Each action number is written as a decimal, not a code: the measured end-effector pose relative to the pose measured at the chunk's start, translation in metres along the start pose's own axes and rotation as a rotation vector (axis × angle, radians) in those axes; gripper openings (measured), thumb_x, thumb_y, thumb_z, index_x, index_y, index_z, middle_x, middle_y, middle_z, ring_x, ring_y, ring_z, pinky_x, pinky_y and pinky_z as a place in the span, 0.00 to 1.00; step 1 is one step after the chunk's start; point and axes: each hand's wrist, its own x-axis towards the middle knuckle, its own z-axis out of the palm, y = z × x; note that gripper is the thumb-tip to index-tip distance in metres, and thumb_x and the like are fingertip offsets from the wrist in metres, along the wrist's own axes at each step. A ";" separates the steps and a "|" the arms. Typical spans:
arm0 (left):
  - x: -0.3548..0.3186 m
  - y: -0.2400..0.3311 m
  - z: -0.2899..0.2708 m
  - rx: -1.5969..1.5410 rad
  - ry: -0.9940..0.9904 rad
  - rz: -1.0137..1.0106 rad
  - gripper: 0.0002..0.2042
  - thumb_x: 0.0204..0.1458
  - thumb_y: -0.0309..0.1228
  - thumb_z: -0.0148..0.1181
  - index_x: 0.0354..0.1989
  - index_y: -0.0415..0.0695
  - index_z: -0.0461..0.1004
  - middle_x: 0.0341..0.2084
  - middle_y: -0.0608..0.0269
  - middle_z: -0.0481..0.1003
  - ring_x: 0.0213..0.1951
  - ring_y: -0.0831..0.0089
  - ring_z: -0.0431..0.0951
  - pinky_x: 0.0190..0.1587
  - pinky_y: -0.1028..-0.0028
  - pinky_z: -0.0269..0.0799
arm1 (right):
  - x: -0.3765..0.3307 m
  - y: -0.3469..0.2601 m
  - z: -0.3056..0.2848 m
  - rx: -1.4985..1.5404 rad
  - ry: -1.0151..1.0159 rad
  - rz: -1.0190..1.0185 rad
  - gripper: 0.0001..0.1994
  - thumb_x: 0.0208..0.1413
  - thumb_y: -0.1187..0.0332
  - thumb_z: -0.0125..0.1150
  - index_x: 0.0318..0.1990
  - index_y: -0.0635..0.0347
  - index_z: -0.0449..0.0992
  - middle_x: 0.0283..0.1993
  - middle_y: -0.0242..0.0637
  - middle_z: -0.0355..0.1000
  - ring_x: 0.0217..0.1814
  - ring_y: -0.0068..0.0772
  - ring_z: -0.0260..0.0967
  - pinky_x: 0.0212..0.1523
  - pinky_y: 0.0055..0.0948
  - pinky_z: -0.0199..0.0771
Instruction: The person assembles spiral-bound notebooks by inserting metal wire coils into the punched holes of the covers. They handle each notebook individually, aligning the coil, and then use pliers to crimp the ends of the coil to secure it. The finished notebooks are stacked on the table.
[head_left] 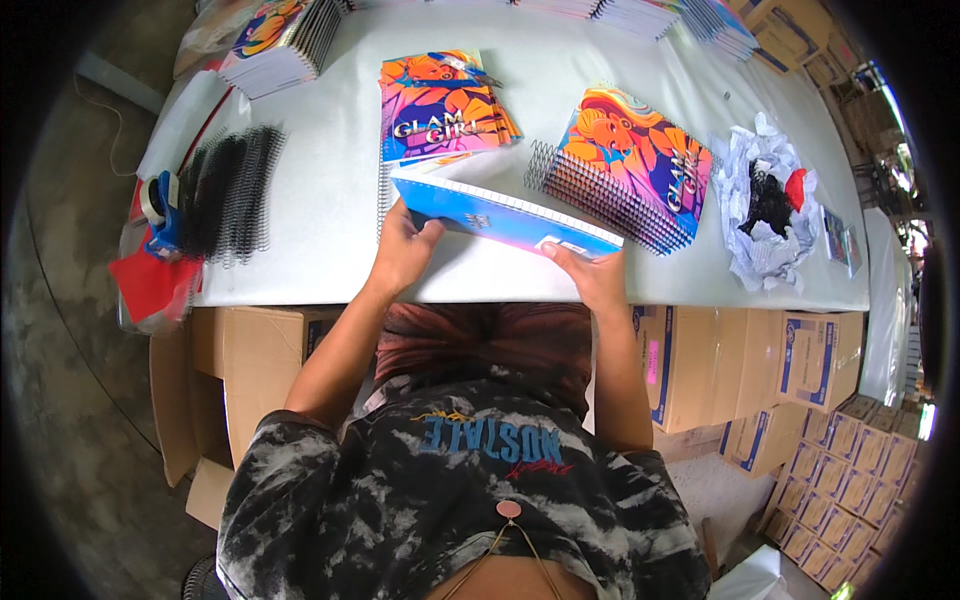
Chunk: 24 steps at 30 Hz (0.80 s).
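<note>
My left hand (405,245) and my right hand (596,278) hold a notebook (500,215) between them, at the table's near edge. Its blue cover, shading to pink, faces me, and a row of punched holes shows along its upper long edge. The thumbs press on the cover; most of the other fingers are hidden behind it. Just beyond lies a pile of colourful printed covers (440,110), partly hidden by the notebook. To the right, a fanned stack of spiral notebooks (640,150) has dark wire coils along one side.
Black binding coils (230,195) lie at the left, beside a blue tape dispenser (163,215) and red sheets (150,280). Crumpled white paper (750,245) with black scraps sits at the right. Notebook stacks (285,45) line the far side. Cardboard boxes (700,360) stand under the table.
</note>
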 end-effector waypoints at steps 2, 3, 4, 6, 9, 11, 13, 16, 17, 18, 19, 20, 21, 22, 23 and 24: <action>0.001 -0.004 -0.006 0.201 0.017 0.073 0.13 0.45 0.20 0.52 0.42 0.38 0.70 0.35 0.55 0.74 0.41 0.66 0.73 0.45 0.71 0.66 | 0.007 -0.021 0.009 0.085 0.006 -0.126 0.11 0.49 0.78 0.61 0.41 0.68 0.75 0.38 0.36 0.75 0.40 0.20 0.70 0.44 0.22 0.70; 0.008 -0.001 -0.018 0.663 0.048 0.189 0.14 0.44 0.20 0.54 0.42 0.39 0.70 0.35 0.52 0.73 0.41 0.61 0.73 0.44 0.68 0.67 | 0.006 -0.021 0.008 0.090 -0.022 -0.108 0.11 0.49 0.78 0.61 0.42 0.68 0.75 0.38 0.36 0.75 0.40 0.20 0.70 0.43 0.22 0.70; 0.019 0.009 -0.028 1.126 0.076 0.306 0.15 0.43 0.21 0.55 0.43 0.41 0.70 0.34 0.50 0.71 0.41 0.55 0.72 0.43 0.64 0.67 | 0.007 -0.022 0.006 0.095 -0.048 -0.092 0.11 0.50 0.78 0.60 0.42 0.68 0.75 0.38 0.36 0.75 0.40 0.20 0.69 0.43 0.22 0.69; 0.038 0.024 -0.038 1.076 0.338 0.243 0.14 0.45 0.29 0.55 0.42 0.43 0.71 0.37 0.51 0.70 0.42 0.53 0.71 0.43 0.61 0.67 | 0.006 -0.015 0.003 0.026 -0.060 -0.116 0.12 0.51 0.77 0.60 0.44 0.69 0.75 0.38 0.35 0.75 0.39 0.19 0.69 0.43 0.21 0.69; 0.054 0.028 -0.066 1.259 0.129 -0.192 0.18 0.50 0.40 0.52 0.46 0.43 0.69 0.42 0.50 0.69 0.46 0.54 0.71 0.45 0.60 0.67 | 0.011 -0.011 0.002 0.010 -0.063 -0.091 0.12 0.51 0.77 0.60 0.44 0.70 0.74 0.39 0.36 0.75 0.40 0.19 0.69 0.43 0.20 0.69; 0.063 0.044 -0.082 1.280 -0.013 -0.467 0.21 0.51 0.44 0.51 0.49 0.43 0.68 0.45 0.49 0.69 0.48 0.54 0.70 0.46 0.59 0.67 | 0.014 -0.024 0.007 -0.004 -0.042 -0.176 0.12 0.51 0.77 0.59 0.45 0.70 0.74 0.41 0.37 0.75 0.41 0.19 0.69 0.44 0.20 0.68; 0.061 0.037 -0.090 1.304 0.164 -0.270 0.21 0.51 0.44 0.51 0.48 0.42 0.67 0.44 0.49 0.70 0.46 0.54 0.72 0.45 0.58 0.67 | 0.015 -0.027 0.009 -0.002 -0.056 -0.226 0.13 0.52 0.77 0.58 0.46 0.69 0.73 0.44 0.38 0.74 0.42 0.19 0.68 0.45 0.19 0.68; 0.059 0.018 -0.096 1.289 0.251 -0.071 0.19 0.50 0.40 0.51 0.46 0.39 0.65 0.36 0.49 0.74 0.39 0.53 0.75 0.43 0.61 0.68 | 0.021 -0.023 0.007 -0.021 -0.112 -0.249 0.14 0.52 0.78 0.58 0.47 0.69 0.73 0.46 0.40 0.74 0.44 0.20 0.69 0.46 0.19 0.68; 0.063 0.016 -0.099 1.182 0.236 -0.120 0.19 0.51 0.39 0.51 0.46 0.39 0.64 0.34 0.49 0.74 0.38 0.54 0.75 0.42 0.63 0.69 | 0.022 -0.022 0.004 -0.058 -0.116 -0.255 0.14 0.52 0.78 0.57 0.48 0.70 0.72 0.46 0.40 0.73 0.44 0.21 0.69 0.47 0.19 0.68; 0.064 0.015 -0.102 1.075 0.223 -0.167 0.19 0.51 0.38 0.50 0.46 0.38 0.64 0.32 0.49 0.75 0.37 0.54 0.76 0.41 0.64 0.69 | 0.024 -0.021 0.001 -0.095 -0.121 -0.262 0.14 0.52 0.78 0.57 0.48 0.70 0.72 0.46 0.40 0.73 0.45 0.21 0.69 0.47 0.20 0.68; 0.064 0.014 -0.103 0.792 0.318 -0.033 0.16 0.51 0.35 0.49 0.44 0.37 0.65 0.30 0.49 0.75 0.35 0.59 0.76 0.39 0.69 0.69 | 0.024 -0.022 -0.001 -0.102 -0.099 -0.211 0.15 0.52 0.78 0.58 0.48 0.70 0.72 0.46 0.40 0.73 0.46 0.22 0.69 0.49 0.21 0.67; 0.063 0.026 -0.098 0.510 0.270 0.082 0.14 0.53 0.33 0.46 0.44 0.36 0.66 0.23 0.57 0.72 0.28 0.72 0.72 0.32 0.76 0.66 | 0.024 -0.021 -0.002 -0.100 -0.083 -0.219 0.15 0.52 0.79 0.58 0.48 0.70 0.72 0.46 0.40 0.73 0.46 0.22 0.69 0.49 0.21 0.67; 0.060 0.040 -0.095 0.350 0.142 0.049 0.14 0.55 0.34 0.44 0.42 0.36 0.67 0.20 0.64 0.66 0.24 0.78 0.63 0.27 0.79 0.59 | 0.024 -0.020 -0.003 -0.097 -0.066 -0.226 0.15 0.52 0.79 0.58 0.48 0.70 0.72 0.46 0.40 0.73 0.45 0.21 0.69 0.49 0.21 0.67; 0.050 0.074 -0.081 0.189 0.019 0.011 0.14 0.58 0.35 0.42 0.41 0.36 0.68 0.17 0.70 0.60 0.19 0.84 0.54 0.22 0.81 0.52 | 0.024 -0.019 -0.004 -0.093 -0.054 -0.230 0.15 0.52 0.79 0.57 0.48 0.70 0.72 0.46 0.40 0.73 0.45 0.21 0.69 0.49 0.21 0.67; 0.044 0.090 -0.073 0.223 -0.067 -0.024 0.17 0.59 0.39 0.40 0.39 0.37 0.68 0.16 0.72 0.57 0.19 0.84 0.52 0.22 0.82 0.50 | 0.024 -0.017 -0.005 -0.095 -0.057 -0.229 0.15 0.51 0.79 0.57 0.49 0.70 0.72 0.47 0.40 0.73 0.46 0.22 0.69 0.49 0.21 0.67; 0.040 0.098 -0.068 0.257 -0.153 -0.057 0.19 0.61 0.42 0.37 0.37 0.37 0.69 0.16 0.73 0.54 0.19 0.84 0.49 0.22 0.82 0.47 | 0.025 -0.018 -0.005 -0.101 -0.054 -0.224 0.15 0.51 0.80 0.57 0.49 0.70 0.71 0.47 0.40 0.73 0.46 0.22 0.69 0.49 0.21 0.67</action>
